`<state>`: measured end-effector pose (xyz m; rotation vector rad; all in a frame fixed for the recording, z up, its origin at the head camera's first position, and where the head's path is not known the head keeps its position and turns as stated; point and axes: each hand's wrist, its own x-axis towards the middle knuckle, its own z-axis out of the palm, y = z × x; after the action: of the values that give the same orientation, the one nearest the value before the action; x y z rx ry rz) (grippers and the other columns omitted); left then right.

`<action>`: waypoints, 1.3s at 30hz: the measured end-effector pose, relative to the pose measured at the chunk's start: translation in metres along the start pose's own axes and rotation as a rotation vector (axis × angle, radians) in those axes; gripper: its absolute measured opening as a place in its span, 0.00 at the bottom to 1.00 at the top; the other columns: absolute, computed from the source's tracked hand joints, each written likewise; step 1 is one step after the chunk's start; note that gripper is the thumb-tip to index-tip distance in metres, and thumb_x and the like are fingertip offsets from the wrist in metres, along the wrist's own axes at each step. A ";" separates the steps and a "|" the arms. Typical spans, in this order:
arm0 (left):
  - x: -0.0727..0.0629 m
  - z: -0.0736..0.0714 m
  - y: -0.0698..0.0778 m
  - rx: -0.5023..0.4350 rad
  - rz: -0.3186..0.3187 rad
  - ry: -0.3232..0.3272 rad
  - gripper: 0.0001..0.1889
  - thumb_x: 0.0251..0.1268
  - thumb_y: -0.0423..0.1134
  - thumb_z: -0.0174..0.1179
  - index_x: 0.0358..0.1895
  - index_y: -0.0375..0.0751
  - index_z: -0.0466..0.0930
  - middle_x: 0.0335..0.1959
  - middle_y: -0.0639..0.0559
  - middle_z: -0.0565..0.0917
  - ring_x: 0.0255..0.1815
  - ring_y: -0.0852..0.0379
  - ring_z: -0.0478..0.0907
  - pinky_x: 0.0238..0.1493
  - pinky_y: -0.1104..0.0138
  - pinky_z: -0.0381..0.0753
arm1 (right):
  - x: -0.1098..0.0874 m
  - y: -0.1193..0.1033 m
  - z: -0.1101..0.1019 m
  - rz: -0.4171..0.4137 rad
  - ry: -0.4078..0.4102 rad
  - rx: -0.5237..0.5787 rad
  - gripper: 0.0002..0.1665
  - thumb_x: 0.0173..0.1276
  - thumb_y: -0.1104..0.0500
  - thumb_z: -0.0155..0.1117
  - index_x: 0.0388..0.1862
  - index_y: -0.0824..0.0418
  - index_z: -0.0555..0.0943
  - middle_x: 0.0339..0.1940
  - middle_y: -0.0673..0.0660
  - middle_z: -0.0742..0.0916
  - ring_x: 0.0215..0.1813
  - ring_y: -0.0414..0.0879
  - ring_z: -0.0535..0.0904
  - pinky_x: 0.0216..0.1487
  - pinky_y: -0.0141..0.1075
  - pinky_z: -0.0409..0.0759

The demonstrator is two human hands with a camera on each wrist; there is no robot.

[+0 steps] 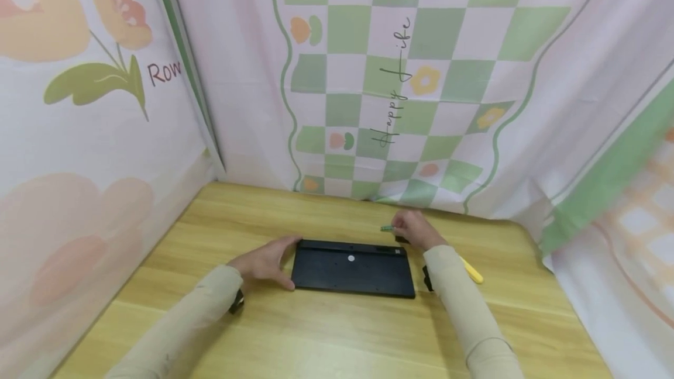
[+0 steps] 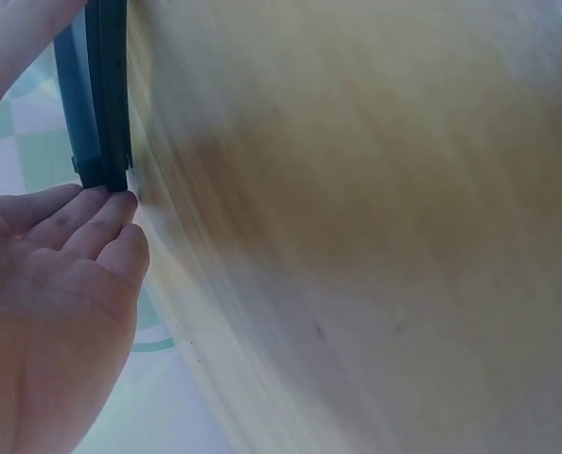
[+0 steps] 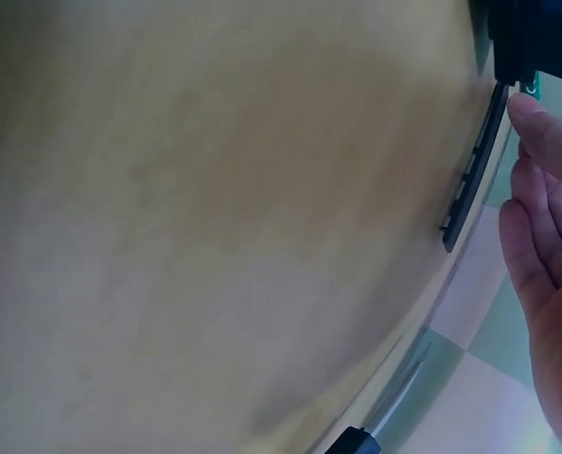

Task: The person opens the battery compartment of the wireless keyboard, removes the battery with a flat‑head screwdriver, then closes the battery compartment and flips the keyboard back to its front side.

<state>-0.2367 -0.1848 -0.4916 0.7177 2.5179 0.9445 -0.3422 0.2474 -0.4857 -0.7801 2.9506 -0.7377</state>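
A black keyboard (image 1: 353,274) lies underside up on the wooden table, with a small recess near its far right corner. My left hand (image 1: 265,261) is spread at its left end, thumb at the near corner and fingers at the far one. In the left wrist view, the straight fingers (image 2: 101,222) meet the end of the keyboard (image 2: 101,104). Beyond the far right corner, my right hand (image 1: 416,228) pinches a small green battery (image 1: 387,228). A small black cover (image 1: 402,239) lies below that hand; in the right wrist view, the cover (image 3: 472,180) is ridged along one side.
A screwdriver with a yellow handle (image 1: 472,271) lies right of the keyboard, partly behind the right sleeve. Its metal shaft (image 3: 401,390) shows in the right wrist view. Printed curtains (image 1: 389,104) rise along the back and sides of the table (image 1: 326,338).
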 end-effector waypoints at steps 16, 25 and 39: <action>0.000 0.000 0.003 -0.011 -0.010 0.003 0.66 0.48 0.47 0.86 0.86 0.39 0.49 0.87 0.38 0.54 0.87 0.37 0.53 0.87 0.42 0.56 | -0.009 0.004 -0.017 0.053 -0.109 0.022 0.11 0.76 0.65 0.67 0.53 0.66 0.88 0.50 0.64 0.91 0.52 0.58 0.88 0.53 0.50 0.90; -0.001 -0.001 0.004 -0.019 -0.009 0.000 0.66 0.48 0.47 0.86 0.86 0.38 0.48 0.87 0.36 0.53 0.87 0.35 0.52 0.86 0.40 0.55 | -0.027 0.006 -0.029 0.102 -0.134 -0.018 0.14 0.78 0.63 0.66 0.57 0.67 0.87 0.52 0.65 0.91 0.54 0.59 0.88 0.56 0.52 0.89; 0.000 0.000 0.003 -0.044 -0.010 -0.002 0.66 0.48 0.48 0.86 0.86 0.37 0.49 0.87 0.35 0.54 0.87 0.34 0.51 0.86 0.40 0.54 | -0.041 0.015 -0.016 0.031 -0.042 -0.028 0.08 0.70 0.70 0.70 0.44 0.63 0.91 0.44 0.60 0.93 0.47 0.55 0.90 0.50 0.49 0.91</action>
<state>-0.2359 -0.1833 -0.4897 0.6917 2.4886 0.9924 -0.3157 0.2851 -0.4831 -0.7397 2.9342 -0.6710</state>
